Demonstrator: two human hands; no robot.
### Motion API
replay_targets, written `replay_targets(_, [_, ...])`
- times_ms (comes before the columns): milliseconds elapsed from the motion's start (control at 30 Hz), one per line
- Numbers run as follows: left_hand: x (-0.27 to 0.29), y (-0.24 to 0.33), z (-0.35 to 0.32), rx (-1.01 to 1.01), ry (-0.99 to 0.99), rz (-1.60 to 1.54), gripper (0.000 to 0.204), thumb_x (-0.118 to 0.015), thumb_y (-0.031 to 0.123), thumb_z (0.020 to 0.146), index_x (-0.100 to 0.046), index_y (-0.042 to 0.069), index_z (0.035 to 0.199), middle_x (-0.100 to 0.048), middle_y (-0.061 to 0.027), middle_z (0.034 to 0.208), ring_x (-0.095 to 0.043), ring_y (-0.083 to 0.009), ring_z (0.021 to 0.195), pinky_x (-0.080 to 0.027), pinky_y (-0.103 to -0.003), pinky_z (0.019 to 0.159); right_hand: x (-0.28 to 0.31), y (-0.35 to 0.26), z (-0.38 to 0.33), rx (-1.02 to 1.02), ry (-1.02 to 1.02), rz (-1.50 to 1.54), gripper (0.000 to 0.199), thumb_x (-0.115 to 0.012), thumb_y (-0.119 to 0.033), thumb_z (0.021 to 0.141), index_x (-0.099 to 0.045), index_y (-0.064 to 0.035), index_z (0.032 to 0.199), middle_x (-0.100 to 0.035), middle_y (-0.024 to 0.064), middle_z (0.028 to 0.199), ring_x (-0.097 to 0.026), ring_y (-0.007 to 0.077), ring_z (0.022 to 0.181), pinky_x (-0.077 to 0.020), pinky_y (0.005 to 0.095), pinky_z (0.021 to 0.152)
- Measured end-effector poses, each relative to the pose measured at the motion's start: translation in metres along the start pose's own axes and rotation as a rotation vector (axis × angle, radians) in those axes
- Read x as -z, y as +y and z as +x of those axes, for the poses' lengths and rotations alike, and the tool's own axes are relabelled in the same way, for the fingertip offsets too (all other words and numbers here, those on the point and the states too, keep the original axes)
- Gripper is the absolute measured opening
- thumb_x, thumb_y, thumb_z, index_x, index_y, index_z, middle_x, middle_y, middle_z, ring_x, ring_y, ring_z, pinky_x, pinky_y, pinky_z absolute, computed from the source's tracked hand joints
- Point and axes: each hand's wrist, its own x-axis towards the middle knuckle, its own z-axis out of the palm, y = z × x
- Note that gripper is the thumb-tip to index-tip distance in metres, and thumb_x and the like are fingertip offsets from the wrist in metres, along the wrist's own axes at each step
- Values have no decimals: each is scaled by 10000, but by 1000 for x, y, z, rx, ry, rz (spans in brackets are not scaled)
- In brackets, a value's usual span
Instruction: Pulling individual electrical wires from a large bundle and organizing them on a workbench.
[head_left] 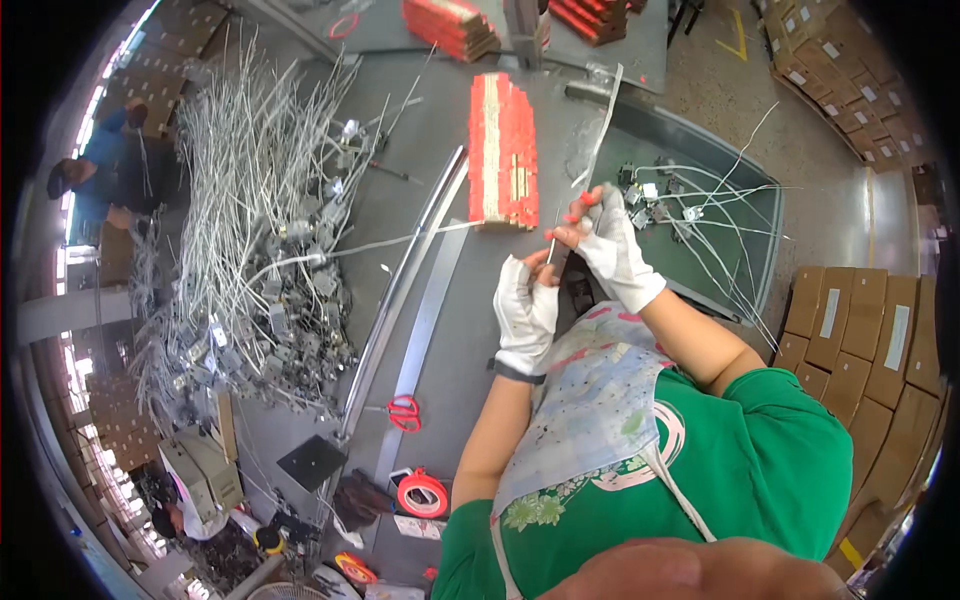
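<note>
Across a factory floor, cardboard boxes (850, 330) are stacked at the right, and a person in blue (95, 185) is seen at the far left, beyond the grey workbench (460, 340). Much of the bench's left side is covered by a tangled heap of pale cables (250, 170), with small grey-and-silver connectors massed along its near edge. And here, just in front of the apron (580, 400), is where the fine work is being done! A thin, pale, stick-like piece (553, 250) is held almost upright between the two hands. Its lower end is pinched by the left hand (525, 310), the bare fingertips closed tight out of a white fingerless glove. At its upper part it is met by the thumb side of the right hand (608, 248), gloved alike, the fingers half curled and slightly parted; whether it is truly gripped there cannot be told. Just beyond the hands, a red-and-cream stack (492, 150) is set upon the bench. To the right, more cabled connectors are held in a green-grey bin (655, 265). On the left, a shiny metal bar (405, 285) is laid beside a flat metal strip (425, 325), with red-handled scissors (404, 413) left lying across the strip.
</note>
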Motion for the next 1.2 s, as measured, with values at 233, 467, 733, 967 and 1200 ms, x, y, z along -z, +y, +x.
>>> replay_targets(233, [0, -6, 21, -460, 9, 232, 132, -514, 12, 851, -575, -23, 963, -609, -123, 813, -594, -215, 733, -463, -286, 672, -16, -7, -8, 245, -94, -103, 484, -623, 144, 677, -313, -124, 933, -369, 11, 797, -473, 139, 771, -443, 308, 744])
replay_targets(467, [-15, 28, 37, -604, -10, 348, 218, -516, 25, 803, -586, 10, 1009, -612, -131, 886, -589, -269, 797, -462, -335, 730, 22, -45, 17, 248, 45, -145, 429, -595, 111, 716, -328, -133, 947, -363, -4, 788, -468, 132, 767, -419, 283, 716])
replay_targets(733, [152, 20, 54, -366, 469, 1257, 504, -557, 183, 758, -448, 36, 1228, -496, -158, 1158, -434, -362, 1083, -293, -472, 982, 240, -83, 58, 299, 1109, -433, 443, -662, -213, 769, -381, -100, 1093, -495, 7, 862, -463, 106, 699, -396, 262, 594])
replay_targets(967, [227, -3, 77, -290, 129, 1472, 697, -743, 207, 603, -456, 142, 1236, -475, -160, 1121, -453, -341, 1067, -314, -456, 972, 132, -2, 66, 35, 684, -286, 404, -619, -152, 805, -358, -127, 1112, -496, 21, 885, -499, 114, 739, -428, 248, 560])
replay_targets(1200, [256, 16, 131, -556, 427, 1419, 385, -633, 110, 676, -543, 120, 1050, -498, -139, 1008, -488, -326, 953, -368, -421, 867, 68, 23, 39, -34, 439, -313, 471, -630, -162, 796, -357, -156, 1180, -479, 11, 1045, -511, 120, 840, -437, 269, 665])
